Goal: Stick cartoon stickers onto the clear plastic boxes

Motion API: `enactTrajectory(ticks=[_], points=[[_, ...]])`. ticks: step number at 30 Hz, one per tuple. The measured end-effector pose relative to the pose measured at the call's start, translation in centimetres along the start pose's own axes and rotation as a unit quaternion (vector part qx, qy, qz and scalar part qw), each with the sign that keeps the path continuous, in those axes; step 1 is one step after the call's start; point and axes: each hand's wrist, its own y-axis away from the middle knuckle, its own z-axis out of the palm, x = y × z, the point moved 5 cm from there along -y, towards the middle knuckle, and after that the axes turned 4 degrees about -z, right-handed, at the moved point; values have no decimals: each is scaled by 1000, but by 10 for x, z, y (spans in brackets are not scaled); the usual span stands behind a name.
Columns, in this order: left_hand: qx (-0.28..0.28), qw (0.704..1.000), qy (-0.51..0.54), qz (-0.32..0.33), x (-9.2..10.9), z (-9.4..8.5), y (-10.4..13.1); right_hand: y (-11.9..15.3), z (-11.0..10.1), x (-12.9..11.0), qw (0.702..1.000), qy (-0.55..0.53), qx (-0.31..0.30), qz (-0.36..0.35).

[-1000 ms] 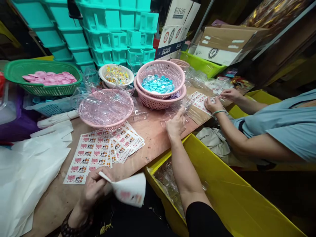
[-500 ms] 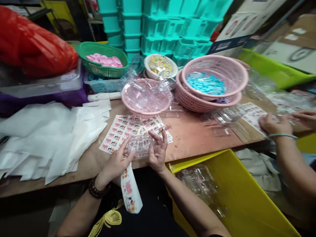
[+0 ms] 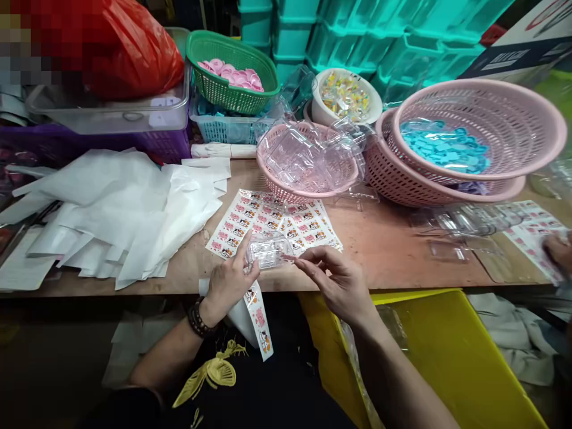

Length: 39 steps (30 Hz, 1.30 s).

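My left hand (image 3: 229, 285) is closed around the left end of a small clear plastic box (image 3: 270, 250), its index finger pointing forward. From beneath that same hand hangs a white strip of printed stickers (image 3: 259, 319). My right hand (image 3: 342, 283) pinches a small sticker (image 3: 289, 258) between thumb and index finger, at the right end of the box. Just behind the box, sheets of pink and orange cartoon stickers (image 3: 308, 229) lie on the wooden table (image 3: 379, 250).
A pink basket (image 3: 308, 193) of clear boxes stands behind the sheets. Larger pink baskets (image 3: 451, 187) hold blue pieces. White backing papers (image 3: 120, 208) lie left; a yellow bin (image 3: 447, 351) stands below right. A co-worker's hand (image 3: 558, 250) shows at the right edge.
My right hand has left the side of the box and turned, now pinching a sticker at its right end. The camera view has shifted to the right and moved closer.
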Motion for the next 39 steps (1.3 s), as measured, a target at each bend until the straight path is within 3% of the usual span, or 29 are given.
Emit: enactTrajectory(ticks=[7, 13, 31, 39], points=[[77, 988, 99, 87, -9, -4, 12, -38, 24, 8, 968, -75, -181, 156], [85, 980, 124, 129, -10, -5, 14, -55, 34, 15, 946, -14, -262, 188], [34, 987, 97, 120, -17, -1, 16, -50, 41, 20, 934, 17, -280, 221], [18, 988, 101, 117, -17, -1, 16, -51, 43, 14, 930, 95, -276, 222]])
